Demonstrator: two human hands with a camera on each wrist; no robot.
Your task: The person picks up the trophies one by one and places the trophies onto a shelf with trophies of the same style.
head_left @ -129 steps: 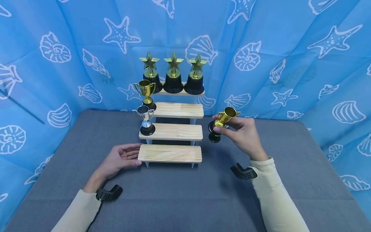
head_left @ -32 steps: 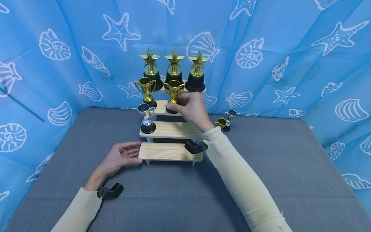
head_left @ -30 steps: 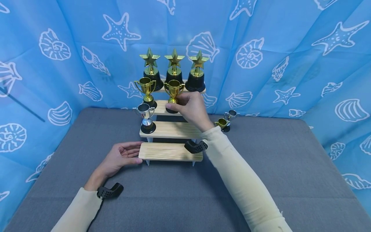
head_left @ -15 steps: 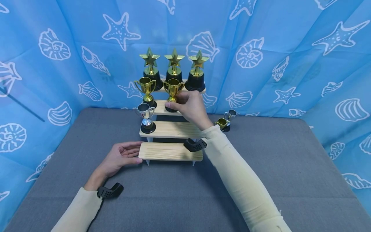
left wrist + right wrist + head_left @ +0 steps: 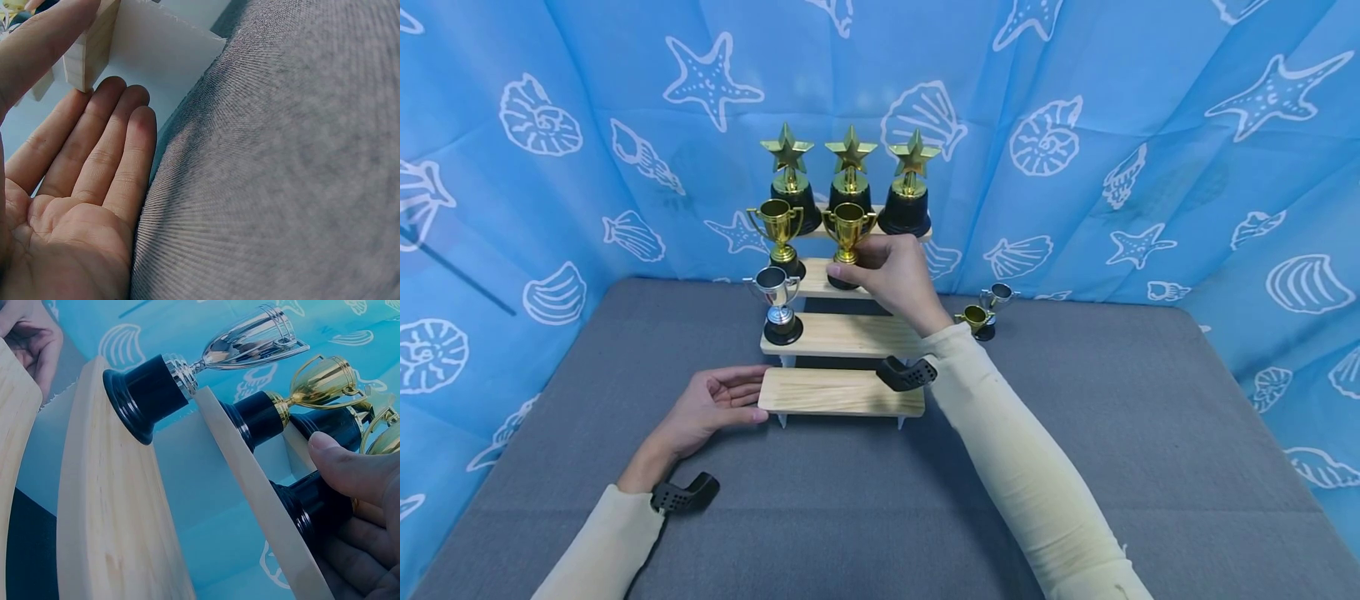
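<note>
My right hand [image 5: 898, 271] pinches a small gold trophy cup [image 5: 848, 225] by its black base, which stands at the middle of the second shelf from the top [image 5: 812, 279]. In the right wrist view, the thumb [image 5: 350, 469] lies along that black base [image 5: 319, 500]. Another gold trophy cup [image 5: 778, 225] stands to its left on the same shelf. A silver trophy cup [image 5: 777, 292] sits at the left end of the shelf below. My left hand [image 5: 715, 408], fingers nearly straight, touches the left end of the lowest shelf [image 5: 842, 392]; its fingertips [image 5: 111, 87] meet the wood.
Three star trophies [image 5: 851, 162] line the top shelf behind the held cup. On the grey table cloth [image 5: 1075, 433], right of the stand, are a gold cup [image 5: 973, 317] and a silver cup [image 5: 1000, 296] close together. A blue seashell curtain [image 5: 1075, 83] hangs behind.
The right hand has carried the gold trophy cup from the table's right side onto the second shelf, then shifted it slightly left and back. The left hand has stayed at the lowest shelf.
</note>
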